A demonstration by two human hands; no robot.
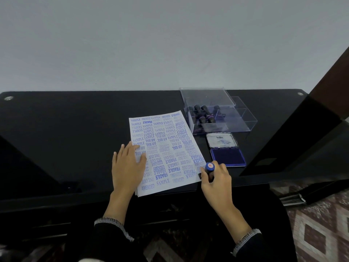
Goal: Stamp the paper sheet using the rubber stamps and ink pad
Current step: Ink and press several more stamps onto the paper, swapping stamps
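My left hand (128,163) lies flat with its fingers straight on the left edge of the paper sheet (166,150), pressing it against the black worktop (75,129). The sheet lies at a slant and is crowded with blue stamped words such as SAMPLE, AIR MAIL, FAX OUT, FRAGILE and AMENDED, many of them overlapping. My right hand (217,180) is curled round a rubber stamp (209,170) with a dark body and a blue round cap on top, held upright at the lower right corner of the sheet; I cannot tell whether its face touches the paper, since my fingers hide the bottom of it. Just beyond that hand the ink pad (227,156) lies open on the worktop, its blue pad toward me and its lid (221,140) folded back with a printed label showing. Behind the ink pad stands a clear plastic box (243,120) with its lid raised, and several more dark stamps (203,116) are gathered in its left part, some standing and some leaning. Both my wrists show dark sleeves with pale trim at the cuffs
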